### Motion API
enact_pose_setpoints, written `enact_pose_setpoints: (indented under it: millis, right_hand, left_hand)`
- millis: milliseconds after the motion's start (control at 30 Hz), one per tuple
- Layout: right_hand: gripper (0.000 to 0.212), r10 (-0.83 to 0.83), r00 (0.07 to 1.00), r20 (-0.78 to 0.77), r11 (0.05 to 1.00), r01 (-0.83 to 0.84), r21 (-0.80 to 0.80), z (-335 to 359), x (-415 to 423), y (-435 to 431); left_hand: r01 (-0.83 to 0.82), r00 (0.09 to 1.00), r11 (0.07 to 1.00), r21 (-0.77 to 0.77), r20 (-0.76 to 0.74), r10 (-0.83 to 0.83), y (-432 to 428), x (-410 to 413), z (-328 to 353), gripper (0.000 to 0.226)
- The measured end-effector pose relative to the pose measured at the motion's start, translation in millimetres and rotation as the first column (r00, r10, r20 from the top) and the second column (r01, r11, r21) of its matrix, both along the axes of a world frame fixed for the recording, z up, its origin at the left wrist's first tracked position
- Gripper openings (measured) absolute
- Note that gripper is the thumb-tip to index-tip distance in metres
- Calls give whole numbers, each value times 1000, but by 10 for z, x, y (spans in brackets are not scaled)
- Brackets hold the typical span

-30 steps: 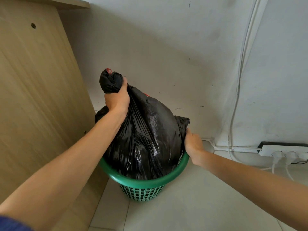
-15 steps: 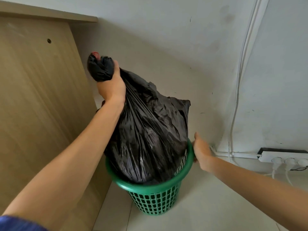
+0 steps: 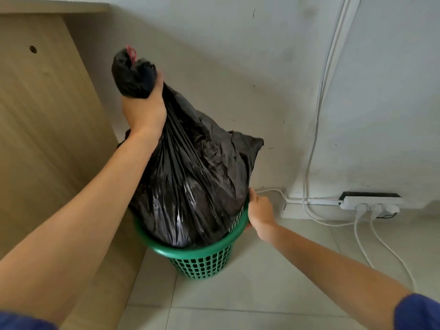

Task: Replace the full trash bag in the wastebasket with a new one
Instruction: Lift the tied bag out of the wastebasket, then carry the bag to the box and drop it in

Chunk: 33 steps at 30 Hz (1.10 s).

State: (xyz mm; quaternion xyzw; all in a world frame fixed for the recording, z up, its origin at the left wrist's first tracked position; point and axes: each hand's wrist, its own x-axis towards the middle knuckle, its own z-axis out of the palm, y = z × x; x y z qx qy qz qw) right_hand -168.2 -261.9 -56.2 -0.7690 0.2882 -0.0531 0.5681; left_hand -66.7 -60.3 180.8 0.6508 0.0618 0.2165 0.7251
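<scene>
A full black trash bag [image 3: 195, 177] bulges out of a green mesh wastebasket [image 3: 202, 260] on the tiled floor. My left hand [image 3: 144, 108] is shut around the bag's gathered neck, just under a knot with a red tie, and holds it high. Most of the bag is above the rim; its bottom still sits inside the basket. My right hand [image 3: 259, 211] grips the basket's rim on the right side. The basket leans a little to the right.
A tall wooden panel [image 3: 47, 129] stands close on the left of the basket. A white wall [image 3: 238, 67] is right behind. A white power strip [image 3: 370, 206] with plugs and cables [image 3: 316, 115] lies at the wall base on the right.
My left hand has drawn the bag's neck upward, so more of the bag stands out of the basket. My right hand has stayed on the rim.
</scene>
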Motion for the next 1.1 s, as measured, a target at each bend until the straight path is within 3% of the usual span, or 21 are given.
enact_pose_setpoints:
  millis: [67,200,233,300,400,767,967,1100]
  right_hand:
    - [59,36,999,-33,999,-36,17,53,-34,-29]
    - [53,-9,975,-223,966,66,250,270,-169,-11]
    - [50,-4,959,-284,969,73,235,412,-198,-2]
    - [45,35,930,-366,999,-20,46,809,-244,-15]
    - [40,138,934,-330,966,-200,-162,1762,-259,-49]
    - [23,344,905,-250,825,-419,-379,5583,-184,157]
    - [30,359,914,-188,726,-400,-559,7043,-207,276]
    - [33,413,910,-37,727,-354,-588,7675,-314,443]
  left_hand:
    - [5,1000,1000,5,19,-5,-36,-21,266,77]
    - [17,996,996,88,81,-25,-62,14,903,55]
    - [25,997,989,148,74,-36,-64,25,1087,45]
    - [64,996,962,265,44,-78,-85,-17,1466,31]
    - [118,993,930,348,-30,-115,-103,-97,2082,31]
    - [240,940,830,504,-333,-69,444,-427,4597,36]
    - [236,962,821,520,-243,-123,679,-721,5794,32]
    - [183,969,788,588,-244,-43,940,-1038,6331,51]
